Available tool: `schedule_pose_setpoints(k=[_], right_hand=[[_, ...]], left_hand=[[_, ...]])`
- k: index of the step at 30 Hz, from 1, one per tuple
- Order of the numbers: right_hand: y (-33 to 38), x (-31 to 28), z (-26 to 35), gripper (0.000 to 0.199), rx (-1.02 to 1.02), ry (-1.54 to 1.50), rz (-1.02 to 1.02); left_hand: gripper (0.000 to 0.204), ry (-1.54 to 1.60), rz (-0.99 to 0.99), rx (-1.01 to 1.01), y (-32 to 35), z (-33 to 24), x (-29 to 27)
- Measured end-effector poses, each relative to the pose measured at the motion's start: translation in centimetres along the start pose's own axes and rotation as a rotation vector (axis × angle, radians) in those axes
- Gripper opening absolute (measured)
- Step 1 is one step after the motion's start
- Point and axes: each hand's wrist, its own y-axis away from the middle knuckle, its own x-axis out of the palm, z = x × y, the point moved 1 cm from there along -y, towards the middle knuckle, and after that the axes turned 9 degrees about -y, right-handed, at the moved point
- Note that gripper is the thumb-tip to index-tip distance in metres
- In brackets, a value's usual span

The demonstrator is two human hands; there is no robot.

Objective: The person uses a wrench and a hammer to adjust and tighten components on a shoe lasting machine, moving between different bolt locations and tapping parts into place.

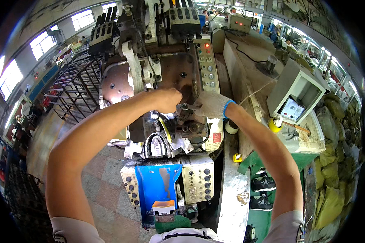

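My bare left hand (168,101) reaches over the middle of a shoe-making machine (176,77), its fingers curled in. Whatever those fingers close on, if anything, is hidden. Just right of it is my right hand (213,105), in a pale knitted glove with a blue cuff, its fingers drawn together and pointing left. A small shiny metal piece (185,107) shows at the glove's fingertips, between the two hands; its kind is not clear. Below the hands sits a U-shaped metal clamp (157,146) at the machine's front.
A control panel (209,77) with a lit red lamp stands right of the machine. A blue chute (158,182) lies below, between button panels. Black shoes (263,183) rest on a green rack at right. Nearby are a grey open box (298,95) and a yellow cup (275,125).
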Motion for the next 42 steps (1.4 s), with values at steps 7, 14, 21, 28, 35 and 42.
schedule_pose_setpoints(k=[7,14,21,28,35,42], right_hand=[[2.4,0.7,-1.1,0.034,0.218,-0.281,0.011],[1.0,0.8,-0.2,0.041,0.037,-0.175,-0.004],[-0.2,-2.3,1.8,0.03,-0.033,0.2,0.012],[-2.4,-4.7,3.4,0.032,-0.095,0.376,0.149],[-1.4,-4.4,2.3,0.023,-0.153,0.528,0.093],[2.8,-1.6,-0.2,0.034,-0.055,0.287,0.026]], left_hand=[[0.022,0.0,0.011,0.008,-0.5,-0.5,-0.2],[0.023,0.014,-0.014,0.019,-0.2,-0.3,0.0],[0.025,0.021,0.009,-0.026,-0.5,-0.3,0.1],[0.024,-0.004,0.015,-0.014,-0.3,-0.2,-0.1],[0.024,0.031,-0.025,-0.004,0.5,-0.2,-0.3],[0.024,0.051,0.005,-0.007,0.6,-0.3,-0.4]])
